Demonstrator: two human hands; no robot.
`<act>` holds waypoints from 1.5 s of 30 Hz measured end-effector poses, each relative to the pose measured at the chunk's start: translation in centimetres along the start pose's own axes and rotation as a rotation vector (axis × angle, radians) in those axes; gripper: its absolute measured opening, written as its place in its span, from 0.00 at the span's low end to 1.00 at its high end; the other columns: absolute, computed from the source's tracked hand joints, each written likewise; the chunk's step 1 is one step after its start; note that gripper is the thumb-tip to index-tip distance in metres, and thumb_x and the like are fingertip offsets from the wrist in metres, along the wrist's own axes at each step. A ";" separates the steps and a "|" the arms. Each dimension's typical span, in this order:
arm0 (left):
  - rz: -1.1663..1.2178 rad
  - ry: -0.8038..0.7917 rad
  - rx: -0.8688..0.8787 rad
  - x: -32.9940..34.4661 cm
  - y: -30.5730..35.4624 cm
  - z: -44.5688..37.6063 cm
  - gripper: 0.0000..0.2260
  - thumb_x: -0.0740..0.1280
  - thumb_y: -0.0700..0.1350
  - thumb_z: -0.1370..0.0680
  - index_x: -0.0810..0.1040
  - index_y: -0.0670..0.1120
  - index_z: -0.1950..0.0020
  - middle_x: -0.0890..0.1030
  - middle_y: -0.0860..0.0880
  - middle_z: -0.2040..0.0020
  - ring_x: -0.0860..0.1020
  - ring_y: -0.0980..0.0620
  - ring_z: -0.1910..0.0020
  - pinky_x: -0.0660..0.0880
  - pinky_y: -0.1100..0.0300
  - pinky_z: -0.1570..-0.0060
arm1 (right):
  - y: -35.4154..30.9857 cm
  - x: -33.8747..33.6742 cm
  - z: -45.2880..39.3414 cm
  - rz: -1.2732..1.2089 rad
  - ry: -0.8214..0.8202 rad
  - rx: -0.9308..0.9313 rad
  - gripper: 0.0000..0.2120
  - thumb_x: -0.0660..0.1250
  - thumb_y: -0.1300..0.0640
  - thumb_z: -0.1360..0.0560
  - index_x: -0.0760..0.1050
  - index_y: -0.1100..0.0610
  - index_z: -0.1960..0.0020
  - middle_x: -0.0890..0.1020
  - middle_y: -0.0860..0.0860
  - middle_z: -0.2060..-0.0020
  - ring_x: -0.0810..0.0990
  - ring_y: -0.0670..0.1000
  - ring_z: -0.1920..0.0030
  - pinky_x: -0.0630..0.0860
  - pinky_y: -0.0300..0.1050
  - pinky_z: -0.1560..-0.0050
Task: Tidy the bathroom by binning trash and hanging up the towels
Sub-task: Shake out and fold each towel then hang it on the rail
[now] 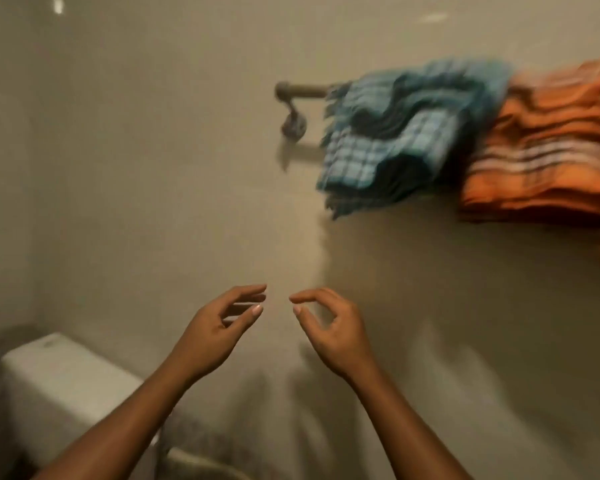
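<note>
towels first, from the head view, the only one given: two are counted, both draped over a single towel bar (305, 90) fixed to the beige wall (153, 168). the blue checked towel (406, 133) is hung nearest the bar's left end, bunched and folded over itself, with a frayed fringe seen at its left edge and lower corner. the orange striped towel (548, 147) is hung just beside it on the right, the two touching where their edges meet, and it is cut off by the right edge of the frame. pale and dark stripes are seen across its lower part. one bracket of the bar is seen, at the left end, with a short bare stretch of rod between it and the blue towel. everything up there is blurred, so finer detail cannot be told.

two hands are counted, both raised in front of the wall, well below the towels. the left hand (219, 327) and the right hand (329, 327) are held near each other, fingertips turned inward with a small gap left between them. the fingers of both are loosely curved and nothing is held in either. neither towel is touched.

one white toilet cistern (59, 386) is seen at lower left, under the left forearm.
</note>
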State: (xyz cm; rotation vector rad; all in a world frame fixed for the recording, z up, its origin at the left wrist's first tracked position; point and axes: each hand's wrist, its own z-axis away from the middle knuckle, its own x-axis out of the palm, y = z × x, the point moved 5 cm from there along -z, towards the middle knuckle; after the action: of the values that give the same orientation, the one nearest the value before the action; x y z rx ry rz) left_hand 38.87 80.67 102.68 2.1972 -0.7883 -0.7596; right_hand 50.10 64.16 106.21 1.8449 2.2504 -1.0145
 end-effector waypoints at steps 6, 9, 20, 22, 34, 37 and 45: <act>-0.006 0.143 -0.441 -3.3 -12.5 16.6 0.11 0.71 0.45 0.21 0.82 0.54 0.40 0.86 0.55 0.45 0.83 0.55 0.45 0.79 0.60 0.47 | 4.5 14.4 11.4 -0.348 -0.381 0.400 0.05 0.73 0.60 0.23 0.83 0.53 0.49 0.86 0.47 0.54 0.86 0.49 0.54 0.82 0.45 0.52; -0.004 0.240 -0.700 -4.7 -16.6 27.3 0.09 0.72 0.41 0.22 0.83 0.49 0.43 0.87 0.49 0.49 0.84 0.55 0.52 0.77 0.59 0.52 | 5.0 21.6 18.4 -0.545 -0.538 0.606 0.06 0.72 0.65 0.23 0.82 0.57 0.49 0.87 0.52 0.60 0.86 0.53 0.59 0.80 0.48 0.56; -0.019 0.964 -1.456 -5.7 -10.2 63.4 0.09 0.62 0.35 0.18 0.77 0.36 0.40 0.82 0.47 0.55 0.79 0.64 0.70 0.68 0.70 0.74 | -6.4 37.0 40.1 -0.722 -1.496 0.654 0.05 0.68 0.66 0.21 0.80 0.60 0.48 0.85 0.54 0.63 0.84 0.49 0.63 0.76 0.43 0.63; -0.016 1.087 -1.487 -5.2 -7.6 66.0 0.08 0.61 0.35 0.18 0.76 0.38 0.41 0.82 0.47 0.54 0.80 0.63 0.70 0.67 0.70 0.74 | -9.1 38.2 42.1 -0.728 -1.597 0.577 0.04 0.68 0.66 0.21 0.80 0.61 0.48 0.84 0.56 0.62 0.84 0.49 0.64 0.75 0.42 0.63; 0.016 1.621 -1.486 -3.0 2.1 78.9 0.11 0.60 0.32 0.19 0.76 0.30 0.40 0.81 0.41 0.53 0.78 0.55 0.66 0.72 0.70 0.72 | -26.5 39.6 52.9 -0.699 -2.020 0.141 0.03 0.69 0.62 0.21 0.81 0.59 0.48 0.85 0.61 0.57 0.84 0.47 0.63 0.76 0.40 0.64; 0.026 1.745 -1.407 -4.8 3.9 82.5 0.09 0.60 0.32 0.19 0.76 0.31 0.41 0.80 0.42 0.56 0.78 0.55 0.67 0.71 0.70 0.74 | -30.7 40.2 55.6 -0.644 -2.089 0.026 0.03 0.69 0.61 0.21 0.80 0.58 0.48 0.85 0.62 0.54 0.84 0.48 0.62 0.75 0.40 0.64; -0.133 2.011 -1.318 -5.6 9.8 91.2 0.05 0.65 0.32 0.20 0.79 0.40 0.49 0.81 0.42 0.59 0.79 0.53 0.67 0.72 0.67 0.74 | -43.9 39.4 61.6 -0.634 -2.173 -0.438 0.06 0.66 0.63 0.21 0.79 0.62 0.45 0.84 0.64 0.56 0.81 0.49 0.63 0.75 0.36 0.68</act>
State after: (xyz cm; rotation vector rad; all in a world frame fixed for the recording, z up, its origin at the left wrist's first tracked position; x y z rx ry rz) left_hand -31.18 43.11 56.55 0.8082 0.7506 0.8253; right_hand -21.81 63.05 60.35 -0.5179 1.0809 -1.1982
